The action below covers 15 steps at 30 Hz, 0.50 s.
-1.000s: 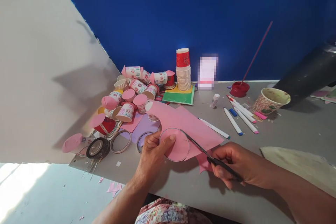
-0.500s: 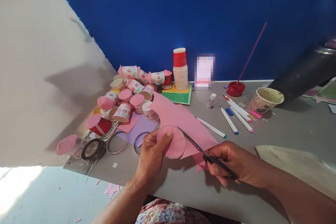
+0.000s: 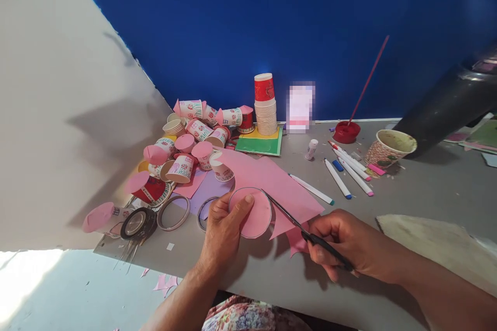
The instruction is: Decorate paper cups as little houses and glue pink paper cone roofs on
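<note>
Between thumb and fingers, my left hand (image 3: pixel 227 230) pinches a sheet of pink paper (image 3: pixel 279 181) at a circle drawn on it in dark outline. My right hand (image 3: pixel 341 243) grips black-handled scissors (image 3: pixel 289 215), whose blades lie along the right side of the circle. The circle's lower right edge is cut free, and a pointed flap of the sheet hangs apart from it. A smaller pink scrap (image 3: pixel 297 244) lies on the table below the blades.
Decorated paper cups (image 3: pixel 180 167) with pink tops crowd the left. Tape rolls (image 3: pixel 173 213) lie nearer. A cup stack (image 3: pixel 266 106) stands at the back on green-yellow card. Markers (image 3: pixel 338 178), a glue stick (image 3: pixel 311 149), a red pot (image 3: pixel 347 132) and a patterned cup (image 3: pixel 392 149) are rightward.
The cut has run further up the circle's right side, and the gap between circle and sheet is wider. The pink sheet's far end has dropped slightly.
</note>
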### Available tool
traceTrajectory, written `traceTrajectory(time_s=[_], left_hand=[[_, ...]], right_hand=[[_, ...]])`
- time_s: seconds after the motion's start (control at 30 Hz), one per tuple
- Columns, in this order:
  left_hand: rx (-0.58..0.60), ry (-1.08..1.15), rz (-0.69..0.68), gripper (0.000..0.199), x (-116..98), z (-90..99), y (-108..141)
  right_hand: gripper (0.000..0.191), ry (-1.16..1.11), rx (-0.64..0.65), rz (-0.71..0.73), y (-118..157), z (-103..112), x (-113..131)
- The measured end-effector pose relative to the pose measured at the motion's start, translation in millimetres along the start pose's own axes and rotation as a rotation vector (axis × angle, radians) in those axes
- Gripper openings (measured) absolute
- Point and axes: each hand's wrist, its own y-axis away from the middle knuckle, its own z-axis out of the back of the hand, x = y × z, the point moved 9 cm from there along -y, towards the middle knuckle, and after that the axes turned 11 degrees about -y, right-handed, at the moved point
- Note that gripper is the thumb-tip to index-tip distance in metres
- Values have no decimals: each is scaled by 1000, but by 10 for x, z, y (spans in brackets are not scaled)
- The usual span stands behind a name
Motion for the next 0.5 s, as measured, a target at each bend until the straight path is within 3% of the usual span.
traceTrajectory(time_s=[0.3, 0.5], left_hand=[[88, -19, 14, 30, -28, -18, 18], [76, -45, -71, 32, -146, 50, -9]], right_hand=[[49, 15, -1, 7, 66, -18, 29], [45, 45, 22, 3, 61, -56, 29]])
